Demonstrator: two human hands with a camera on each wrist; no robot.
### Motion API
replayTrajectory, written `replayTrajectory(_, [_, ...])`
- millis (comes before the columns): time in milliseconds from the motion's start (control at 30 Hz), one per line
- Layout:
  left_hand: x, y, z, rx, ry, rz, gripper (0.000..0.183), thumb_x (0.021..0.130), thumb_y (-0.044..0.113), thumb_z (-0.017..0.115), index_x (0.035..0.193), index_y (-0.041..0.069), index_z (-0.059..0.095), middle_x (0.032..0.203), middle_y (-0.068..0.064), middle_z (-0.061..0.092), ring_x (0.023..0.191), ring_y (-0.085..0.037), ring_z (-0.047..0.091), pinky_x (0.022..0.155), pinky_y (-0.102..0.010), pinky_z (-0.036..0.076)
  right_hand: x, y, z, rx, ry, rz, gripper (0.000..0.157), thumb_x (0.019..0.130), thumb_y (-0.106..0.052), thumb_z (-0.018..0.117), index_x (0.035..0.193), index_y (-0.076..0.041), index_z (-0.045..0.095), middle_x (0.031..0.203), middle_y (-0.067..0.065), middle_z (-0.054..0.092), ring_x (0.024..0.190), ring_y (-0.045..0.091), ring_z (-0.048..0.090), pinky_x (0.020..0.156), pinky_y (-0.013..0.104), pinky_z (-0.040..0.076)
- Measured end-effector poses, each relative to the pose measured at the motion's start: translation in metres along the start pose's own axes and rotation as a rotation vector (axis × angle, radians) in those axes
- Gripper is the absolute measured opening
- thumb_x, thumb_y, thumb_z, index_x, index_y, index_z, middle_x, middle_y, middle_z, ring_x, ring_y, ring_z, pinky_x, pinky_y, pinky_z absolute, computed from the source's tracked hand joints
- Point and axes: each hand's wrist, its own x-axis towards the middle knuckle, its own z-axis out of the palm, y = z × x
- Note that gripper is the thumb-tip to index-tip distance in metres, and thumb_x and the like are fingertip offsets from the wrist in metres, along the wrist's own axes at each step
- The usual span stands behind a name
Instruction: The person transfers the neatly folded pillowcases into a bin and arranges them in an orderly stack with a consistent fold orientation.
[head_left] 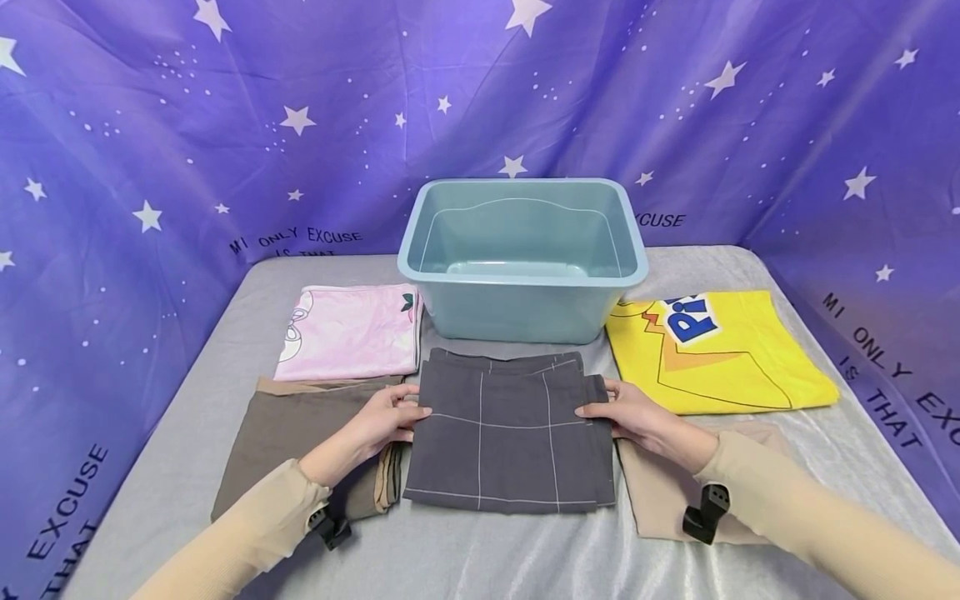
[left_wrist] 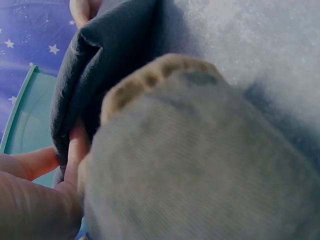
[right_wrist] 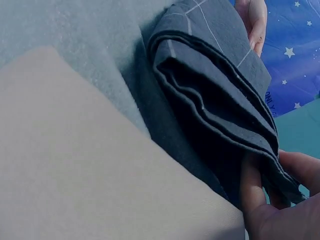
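Note:
A folded dark grey cloth (head_left: 513, 442) with thin white grid lines is held between both hands at the middle of the table. My left hand (head_left: 384, 418) pinches its left edge, thumb on top and fingers beneath. At the opposite edge my right hand (head_left: 637, 414) grips the layers the same way. In the right wrist view the stacked folds of the grey cloth (right_wrist: 215, 95) show at its side, with the thumb and fingers of the right hand (right_wrist: 285, 210) about them. The left wrist view shows the left hand (left_wrist: 40, 195) holding the rounded fold.
Behind the cloth stands a blue-green plastic bin (head_left: 517, 308). A folded pink cloth (head_left: 352, 333) and a brown one (head_left: 300, 442) lie at left. A yellow printed cloth (head_left: 720, 358) and a beige one (head_left: 660, 492) lie at right. A purple starry curtain (head_left: 480, 92) hangs behind the table.

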Motion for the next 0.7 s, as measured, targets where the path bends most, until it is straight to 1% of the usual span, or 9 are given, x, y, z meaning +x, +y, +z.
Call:
replayTrajectory(167, [-0.002, 0.002, 0.0, -0.007, -0.006, 0.021, 0.048, 0.084, 0.003, 0.056, 0.124, -0.007, 0.033, 0.078, 0.004, 0.062, 0.063, -0.006, 0.057, 0.052, -0.021, 0.049, -0.004, -0.003, 0.002, 0.016, 0.01, -0.007, 0.06, 0.079, -0.003, 0.06, 0.129, 0.009, 0.028, 0.087, 0.005, 0.066, 0.074, 0.016, 0.064, 0.068, 0.035, 0.052])
replayTrajectory(333, [-0.005, 0.005, 0.002, 0.002, 0.014, 0.019, 0.045, 0.084, 0.003, 0.056, 0.123, -0.005, 0.035, 0.074, 0.005, 0.06, 0.059, -0.005, 0.052, 0.05, -0.02, 0.048, -0.006, -0.005, 0.003, 0.026, 0.027, -0.017, 0.058, 0.079, -0.003, 0.061, 0.127, 0.009, 0.031, 0.085, 0.004, 0.066, 0.073, 0.014, 0.064, 0.067, 0.034, 0.052])
replayTrajectory(467, [-0.008, 0.007, 0.004, -0.012, 0.018, 0.02, 0.043, 0.083, 0.002, 0.056, 0.122, -0.004, 0.037, 0.072, 0.005, 0.058, 0.058, -0.005, 0.049, 0.051, -0.021, 0.048, -0.008, -0.006, 0.004, 0.033, 0.036, -0.033, 0.058, 0.079, -0.003, 0.061, 0.128, 0.009, 0.032, 0.084, 0.003, 0.066, 0.072, 0.013, 0.064, 0.066, 0.032, 0.052])
replayTrajectory(600, [-0.009, 0.008, 0.005, -0.034, 0.012, 0.039, 0.041, 0.083, 0.001, 0.056, 0.12, -0.004, 0.039, 0.07, 0.006, 0.059, 0.058, -0.005, 0.05, 0.051, -0.021, 0.048, -0.011, -0.007, 0.005, 0.031, 0.057, -0.042, 0.06, 0.078, -0.004, 0.062, 0.129, 0.008, 0.032, 0.084, 0.002, 0.066, 0.071, 0.012, 0.064, 0.066, 0.031, 0.052])
replayTrajectory(700, [-0.011, 0.009, 0.006, -0.038, 0.017, 0.049, 0.044, 0.082, 0.001, 0.056, 0.121, -0.005, 0.037, 0.071, 0.006, 0.059, 0.059, -0.005, 0.051, 0.052, -0.021, 0.048, -0.014, -0.009, 0.006, 0.03, 0.072, -0.044, 0.061, 0.078, -0.005, 0.063, 0.129, 0.007, 0.032, 0.085, 0.001, 0.065, 0.071, 0.012, 0.064, 0.067, 0.031, 0.052])
